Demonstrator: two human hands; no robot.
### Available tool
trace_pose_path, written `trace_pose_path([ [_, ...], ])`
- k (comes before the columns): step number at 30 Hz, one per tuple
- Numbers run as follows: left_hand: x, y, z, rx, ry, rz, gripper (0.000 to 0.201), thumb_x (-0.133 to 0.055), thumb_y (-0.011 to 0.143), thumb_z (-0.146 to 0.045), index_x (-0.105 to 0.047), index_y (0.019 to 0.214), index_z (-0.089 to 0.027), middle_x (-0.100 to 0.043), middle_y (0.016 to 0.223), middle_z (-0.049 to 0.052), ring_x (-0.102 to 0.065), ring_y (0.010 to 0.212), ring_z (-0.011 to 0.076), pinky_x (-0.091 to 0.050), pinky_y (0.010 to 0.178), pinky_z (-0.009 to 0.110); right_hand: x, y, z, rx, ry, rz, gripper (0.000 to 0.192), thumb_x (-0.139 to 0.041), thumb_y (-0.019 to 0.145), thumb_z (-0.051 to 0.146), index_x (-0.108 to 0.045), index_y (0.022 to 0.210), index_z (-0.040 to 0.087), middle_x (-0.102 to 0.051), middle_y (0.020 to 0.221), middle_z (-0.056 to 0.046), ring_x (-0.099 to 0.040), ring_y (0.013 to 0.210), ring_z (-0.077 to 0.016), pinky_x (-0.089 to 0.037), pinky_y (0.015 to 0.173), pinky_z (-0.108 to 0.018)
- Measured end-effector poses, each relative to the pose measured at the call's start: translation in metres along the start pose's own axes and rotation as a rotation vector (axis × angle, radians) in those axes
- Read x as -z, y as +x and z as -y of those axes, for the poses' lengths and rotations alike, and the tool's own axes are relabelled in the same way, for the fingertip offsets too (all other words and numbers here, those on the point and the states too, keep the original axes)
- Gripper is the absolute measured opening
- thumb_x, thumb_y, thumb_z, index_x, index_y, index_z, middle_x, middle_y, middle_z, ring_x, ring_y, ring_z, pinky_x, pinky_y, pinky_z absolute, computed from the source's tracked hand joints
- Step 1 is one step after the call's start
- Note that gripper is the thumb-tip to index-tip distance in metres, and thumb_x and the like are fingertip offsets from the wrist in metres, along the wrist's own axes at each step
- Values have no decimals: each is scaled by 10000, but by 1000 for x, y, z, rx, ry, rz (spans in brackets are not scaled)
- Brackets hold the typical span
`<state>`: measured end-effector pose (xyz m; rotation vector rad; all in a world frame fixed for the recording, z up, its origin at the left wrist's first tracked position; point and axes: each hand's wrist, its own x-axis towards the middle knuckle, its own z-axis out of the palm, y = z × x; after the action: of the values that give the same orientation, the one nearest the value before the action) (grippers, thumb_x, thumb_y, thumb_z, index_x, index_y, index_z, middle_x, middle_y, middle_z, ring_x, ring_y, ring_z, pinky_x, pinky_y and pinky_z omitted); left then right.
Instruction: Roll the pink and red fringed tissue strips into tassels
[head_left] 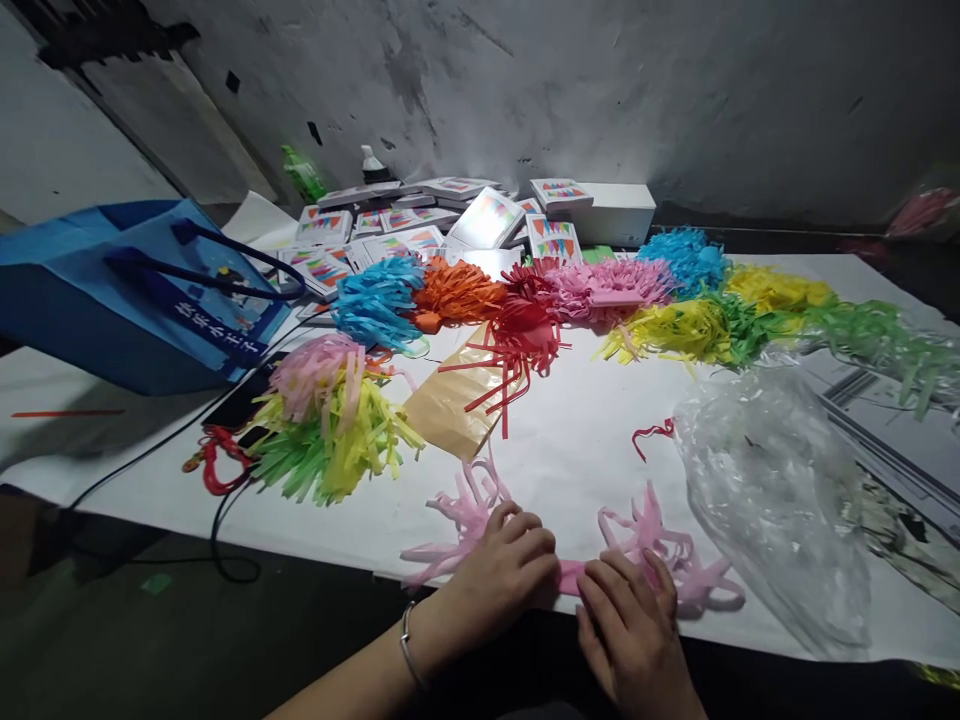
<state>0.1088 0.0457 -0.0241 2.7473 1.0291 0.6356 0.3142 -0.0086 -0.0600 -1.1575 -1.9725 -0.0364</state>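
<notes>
1. Both hands work a pink fringed tissue strip [637,545] at the near edge of the bench [570,450], which is covered in white paper.
2. The left hand [502,570] is curled down, its grip closed on the strip's folded middle; loose pink fringe spills out to that hand's outer side.
3. The right hand [630,630] lies just beside it, fingers bent and pressing the same strip, with more fringe fanning past its fingertips. A thin bracelet [409,645] sits on the left wrist.
4. To do this well, I'd judge the uncut band should be kept flat and taut between the two hands, with pressure on the band only, so the thin cut strands neither tear nor crumple.
5. The paper looks soft, light and limp; the strands curl and tangle easily.
6. Beyond the strip lies a tan glossy sheet [450,405] with red fringe [517,345] draped over it.
7. Further from the strip sit fluffy bundles: blue [379,300], orange [457,290], and a mixed pink, yellow and green bundle [330,420].
8. Right of the strip is a crinkled clear plastic bag [772,480]; far left of it stands a blue tote bag [142,290].
</notes>
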Motion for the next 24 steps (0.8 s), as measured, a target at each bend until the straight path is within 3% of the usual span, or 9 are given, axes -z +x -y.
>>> trace_pose_path([
  [3,6,-13,-3,-94,-49,-10,230,-629,963,-425,-648,1035,-207,-695,954,26,-557,985,239,-303,1036,460,5,-9,-3,41,28,-5,158,-584,979,220,-711,1058,171,-755,1002,-42,-660,1050,-221,-241,1184,-513],
  [7,7,-21,-8,-68,-74,-93,131,-523,1013,-178,-649,996,-210,-696,927,17,-561,944,204,-317,1019,430,14,-11,-2,26,87,28,212,-501,1005,143,-710,1037,166,-741,971,-49,-651,1031,-208,-258,1149,-519],
  [11,2,-22,-11,4,-123,-146,142,-519,1009,-183,-634,925,-194,-676,871,31,-550,881,204,-384,918,415,19,-3,-1,-2,98,93,141,-576,967,137,-695,1015,195,-724,959,-23,-641,1001,-199,-252,1129,-481],
  [14,1,-22,-13,82,-139,-171,121,-531,980,-153,-618,901,-184,-664,884,49,-548,860,208,-405,871,416,19,1,0,-67,71,64,141,-560,970,123,-673,927,196,-708,937,-25,-642,979,-193,-268,1105,-457],
  [19,3,-19,-21,45,-72,-231,147,-586,953,-171,-659,1070,-221,-676,1104,77,-558,1051,238,-354,1056,499,16,-4,3,-56,43,19,146,-556,982,133,-693,953,175,-726,969,-55,-666,995,-196,-270,1125,-479],
  [24,0,-18,-17,31,-43,-181,145,-567,952,-111,-647,887,-213,-704,1005,24,-576,1026,197,-305,1127,496,15,-12,4,35,-27,-52,160,-570,996,162,-730,1005,165,-760,961,-50,-696,1000,-184,-265,1160,-467],
])
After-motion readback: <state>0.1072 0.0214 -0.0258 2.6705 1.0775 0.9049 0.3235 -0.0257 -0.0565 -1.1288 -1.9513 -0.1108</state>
